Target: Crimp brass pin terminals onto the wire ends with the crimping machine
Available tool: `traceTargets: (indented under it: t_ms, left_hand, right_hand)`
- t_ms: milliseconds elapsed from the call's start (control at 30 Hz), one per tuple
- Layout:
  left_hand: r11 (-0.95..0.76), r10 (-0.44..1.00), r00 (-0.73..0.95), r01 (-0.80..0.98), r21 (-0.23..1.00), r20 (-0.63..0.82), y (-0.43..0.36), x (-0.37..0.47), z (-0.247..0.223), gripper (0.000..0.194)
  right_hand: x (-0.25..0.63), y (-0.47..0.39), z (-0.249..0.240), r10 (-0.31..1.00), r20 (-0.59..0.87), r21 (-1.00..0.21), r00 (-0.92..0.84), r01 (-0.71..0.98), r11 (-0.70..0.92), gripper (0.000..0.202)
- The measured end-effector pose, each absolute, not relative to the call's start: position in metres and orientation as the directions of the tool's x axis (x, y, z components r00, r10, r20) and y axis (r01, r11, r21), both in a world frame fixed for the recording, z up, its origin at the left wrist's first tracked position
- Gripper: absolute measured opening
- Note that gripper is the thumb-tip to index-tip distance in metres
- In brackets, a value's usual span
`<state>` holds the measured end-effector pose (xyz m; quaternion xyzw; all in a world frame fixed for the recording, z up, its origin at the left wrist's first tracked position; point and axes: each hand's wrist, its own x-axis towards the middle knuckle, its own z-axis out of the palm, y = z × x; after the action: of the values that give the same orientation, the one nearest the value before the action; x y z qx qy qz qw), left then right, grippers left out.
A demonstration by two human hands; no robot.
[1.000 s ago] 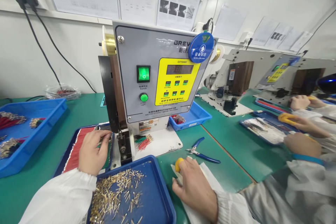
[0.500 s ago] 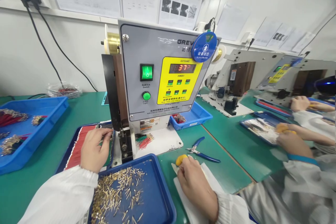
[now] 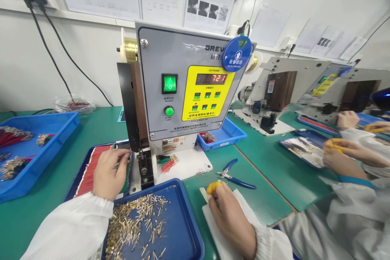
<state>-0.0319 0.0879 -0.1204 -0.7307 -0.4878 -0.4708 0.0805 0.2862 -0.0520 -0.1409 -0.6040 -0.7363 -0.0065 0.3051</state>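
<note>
My left hand [image 3: 110,174] pinches thumb and forefinger together beside the black crimping head [image 3: 145,168] of a grey machine [image 3: 170,130]; whatever is between the fingertips is too small to make out. Under that hand lies a blue tray of red wires [image 3: 93,165] with pale ends in a row. My right hand [image 3: 233,215], a yellow finger cover [image 3: 213,187] on one fingertip, is curled closed above a white pad [image 3: 210,221]. Its palm side is hidden. Between my arms sits a blue tray [image 3: 185,221] with many small gold-coloured metal pins [image 3: 134,219].
Blue-handled cutters [image 3: 240,182] lie open on the green table behind my right hand. Red and green wires [image 3: 169,163] rest on the machine base. Blue bins [image 3: 65,128] stand left and behind the machine. At right, co-workers' hands [image 3: 344,162] work near another tray [image 3: 304,150].
My right hand has shifted slightly right and down, while my left hand stays almost still. The red display reads differently now. A co-worker's hands at right have moved.
</note>
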Motion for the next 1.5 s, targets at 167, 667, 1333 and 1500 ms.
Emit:
traceTargets:
  t_ms: [167, 667, 1333, 1500]
  left_hand:
    - [-0.522, 0.627, 0.095, 0.788, 0.326, 0.773, 0.088, -0.033, -0.121, 0.021]
    - [-0.527, 0.637, 0.102, 0.782, 0.334, 0.764, 0.089, -0.032, -0.121, 0.023]
    - [-0.547, 0.607, 0.144, 0.789, 0.279, 0.781, 0.091, -0.031, -0.123, 0.017]
    - [-0.54, 0.612, 0.14, 0.793, 0.282, 0.778, 0.09, -0.031, -0.122, 0.017]
  right_hand:
    - [0.289, -0.059, -0.136, 0.871, 0.471, -0.301, -0.137, 0.903, 0.305, 0.014]
    - [0.295, -0.067, -0.118, 0.916, 0.247, -0.341, -0.315, 0.857, 0.386, 0.019]
    - [0.301, -0.066, -0.115, 0.903, 0.166, -0.018, -0.395, 0.915, 0.404, 0.031]
    - [0.29, -0.059, -0.104, 0.94, 0.093, -0.099, -0.328, 0.936, 0.337, 0.025]
